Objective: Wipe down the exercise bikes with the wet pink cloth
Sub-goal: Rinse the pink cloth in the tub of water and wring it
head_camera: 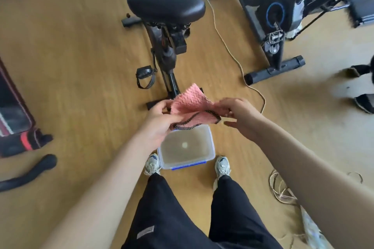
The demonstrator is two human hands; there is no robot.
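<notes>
The pink cloth (pixel 190 105), textured with a dark stitched edge, is stretched between both hands above a clear plastic tub (pixel 210 147) of cloudy water on the floor. My left hand (pixel 159 121) grips the cloth's left side and my right hand (pixel 236 113) pinches its right edge. A black exercise bike (pixel 166 6) with a wide saddle stands straight ahead, its rear foot just beyond the cloth. A second black bike (pixel 283 6) marked SPORT stands at the upper right.
A pale cord (pixel 226 46) runs across the wooden floor between the bikes, and more cord is coiled at the lower right (pixel 283 190). Dark equipment (pixel 16 111) lies at the left edge. My feet (pixel 222 166) flank the tub. Another person's shoes (pixel 362 103) show at the right.
</notes>
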